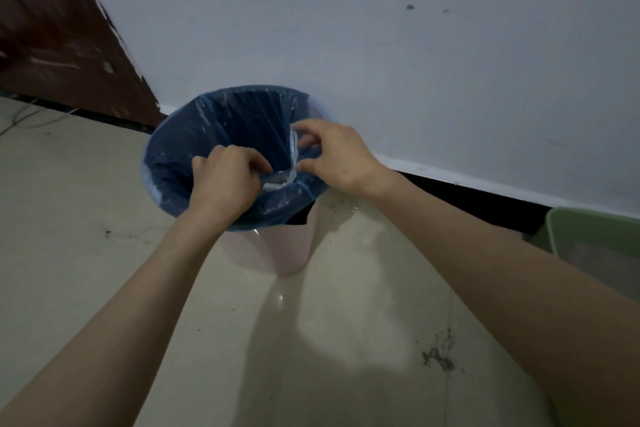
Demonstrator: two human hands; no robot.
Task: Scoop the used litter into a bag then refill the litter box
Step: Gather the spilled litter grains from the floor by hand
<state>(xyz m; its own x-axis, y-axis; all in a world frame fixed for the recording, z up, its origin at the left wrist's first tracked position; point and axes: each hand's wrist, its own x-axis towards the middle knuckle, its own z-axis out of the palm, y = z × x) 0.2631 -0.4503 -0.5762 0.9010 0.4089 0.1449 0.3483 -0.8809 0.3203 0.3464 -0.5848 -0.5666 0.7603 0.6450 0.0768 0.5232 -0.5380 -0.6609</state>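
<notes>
beside green box (pixel 595 239), hands (pixel 277 166) grip bag (pixel 194 146).

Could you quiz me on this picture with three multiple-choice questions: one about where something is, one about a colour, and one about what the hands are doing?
1. Where does the bin stand?
A. On the floor by the white wall
B. On a table
C. Inside a cupboard

2. What colour is the bag lining the bin?
A. Red
B. Blue
C. Yellow

3. What are the two hands doing?
A. Hanging idle at the person's sides
B. Holding a scoop
C. Both gripping the bag's edge at the bin's rim

Answers:
1. A: the bin sits on the tiled floor just in front of the wall.
2. B: the plastic folded over the rim is plainly blue.
3. C: the left hand and right hand each have fingers curled on the bag's edge.
</notes>
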